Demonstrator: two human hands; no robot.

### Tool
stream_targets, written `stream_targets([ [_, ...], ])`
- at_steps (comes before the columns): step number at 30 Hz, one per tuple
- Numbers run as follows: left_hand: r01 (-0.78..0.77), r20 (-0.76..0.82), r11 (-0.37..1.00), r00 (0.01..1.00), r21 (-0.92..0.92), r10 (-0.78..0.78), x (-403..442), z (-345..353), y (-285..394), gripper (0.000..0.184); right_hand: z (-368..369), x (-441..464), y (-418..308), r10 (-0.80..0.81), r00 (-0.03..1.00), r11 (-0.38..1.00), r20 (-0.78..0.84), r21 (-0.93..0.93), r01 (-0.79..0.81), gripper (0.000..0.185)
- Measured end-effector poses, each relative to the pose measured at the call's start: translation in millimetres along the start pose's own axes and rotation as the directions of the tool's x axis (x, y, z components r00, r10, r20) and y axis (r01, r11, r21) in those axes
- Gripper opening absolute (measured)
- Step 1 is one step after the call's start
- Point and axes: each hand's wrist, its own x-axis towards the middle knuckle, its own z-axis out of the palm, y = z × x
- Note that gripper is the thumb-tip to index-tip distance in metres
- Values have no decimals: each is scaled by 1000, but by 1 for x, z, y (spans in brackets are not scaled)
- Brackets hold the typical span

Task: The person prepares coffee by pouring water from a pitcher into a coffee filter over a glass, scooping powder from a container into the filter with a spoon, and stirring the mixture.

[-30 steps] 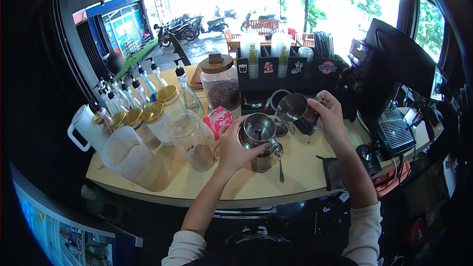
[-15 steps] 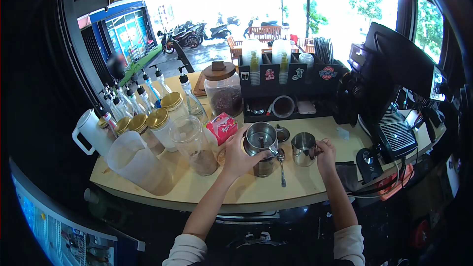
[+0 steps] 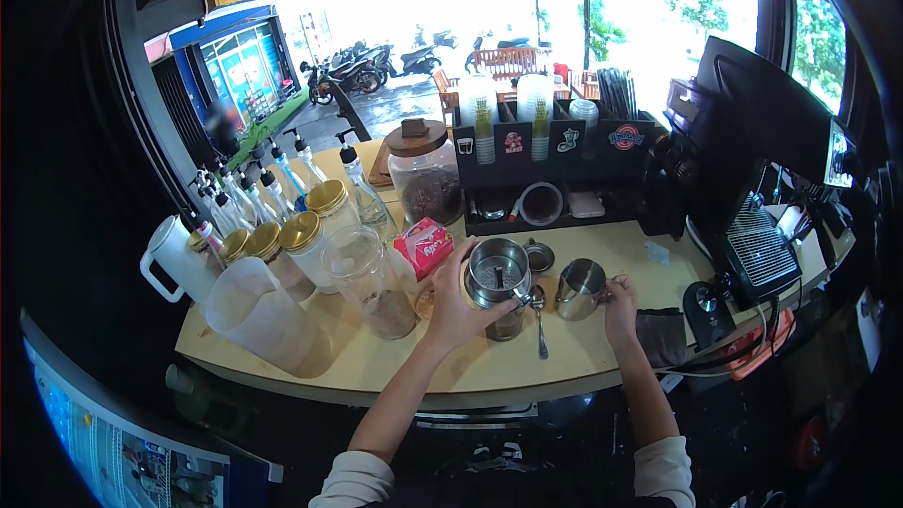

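Note:
My left hand (image 3: 458,309) wraps around a metal coffee drip filter (image 3: 499,263), thumb along its near side. A perforated disc with a small upright post shows inside the filter, which sits over a glass (image 3: 506,325) partly hidden below it. Close by on the right, a spoon (image 3: 541,325) lies on the counter, and a small round metal lid (image 3: 538,256) lies behind it. My right hand (image 3: 621,306) grips a steel milk pitcher (image 3: 580,292) by its handle. The pitcher leans slightly, and I cannot tell what is in it.
Left of my hands stand a lidless clear jar (image 3: 372,292), a plastic pitcher (image 3: 259,310), gold-lidded jars (image 3: 303,233) and pump bottles (image 3: 356,174). A red packet (image 3: 423,246) lies behind the filter. Behind are a wooden-lidded jar (image 3: 421,179) and black cup organizer (image 3: 602,165); equipment (image 3: 752,245) stands right.
The pitcher has gone from nearly upright to a slight lean, its handle lower with my right hand. My left hand stays on the drip filter, whose perforated disc shows more clearly now.

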Motion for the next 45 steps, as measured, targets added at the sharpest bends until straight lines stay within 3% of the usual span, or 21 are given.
stream_targets([
  [5,-95,-120,994,988,58,102,-13,-30,-1,82,19,-2,-30,-229,966,936,-120,-300,184,14],
  [7,-223,-176,948,948,228,266,-28,-52,-21,78,36,5,-51,-453,891,797,42,-430,425,22],
  [11,-173,-500,963,828,205,255,-57,-76,-41,82,117,-6,-92,-541,756,647,369,-392,654,23],
  [12,-33,-562,971,811,235,163,-58,-82,-39,90,136,-10,-97,-537,709,619,457,-359,699,24],
  [14,113,-628,959,774,259,78,-62,-92,-43,97,177,-22,-108,-479,634,546,607,-360,756,23],
  [16,329,-516,939,825,104,-232,-70,-89,-66,110,213,-34,-112,-413,549,513,727,-313,799,20],
  [17,295,-488,956,834,0,-257,-78,-84,-94,115,229,-40,-109,-409,548,517,730,-309,798,20],
  [20,511,-322,859,819,30,-475,-76,-94,-91,106,266,-55,-96,-292,419,551,860,-207,808,16],
  [22,483,-290,876,841,19,-457,-71,-105,-87,101,281,-63,-85,-230,283,545,931,-118,830,17],
  [27,279,-214,959,935,-49,-283,-81,-120,-115,93,310,-72,-79,-165,227,521,960,-110,847,10],
  [29,171,-260,954,960,247,-105,-83,-121,-102,99,321,-71,-76,54,244,509,968,-237,827,10],
  [30,169,-258,953,961,252,-102,-83,-122,-106,99,326,-69,-73,49,244,511,968,-235,827,10],
  [32,76,-196,995,977,-57,-86,-82,-120,-119,102,331,-63,-65,347,154,428,925,-302,852,13],
  [34,109,-206,992,971,-64,-120,-85,-123,-109,98,339,-65,-57,441,176,403,880,-369,837,16],
  [36,151,-147,988,978,22,-146,-86,-125,-108,95,349,-64,-44,665,167,51,728,-268,962,16],
  [37,148,-149,989,978,16,-144,-86,-126,-106,95,342,-52,-18,668,170,46,725,-268,962,16],
  [38,147,-148,989,979,21,-142,-86,-127,-103,94,327,-36,21,604,-92,3,791,113,994,22],
  [40,148,-148,989,979,23,-143,-86,-128,-100,94,319,-32,40,557,-363,-62,747,473,879,30],
  [42,143,-157,988,979,54,-133,-88,-130,-100,96,318,-34,49,637,-195,141,745,137,981,40],
  [44,158,-144,986,978,50,-149,-90,-132,-101,96,322,-44,33,583,-144,103,799,104,989,38],
  [45,165,-127,985,979,46,-158,-90,-133,-102,96,338,-60,7,741,-4,-20,672,27,999,39],
])
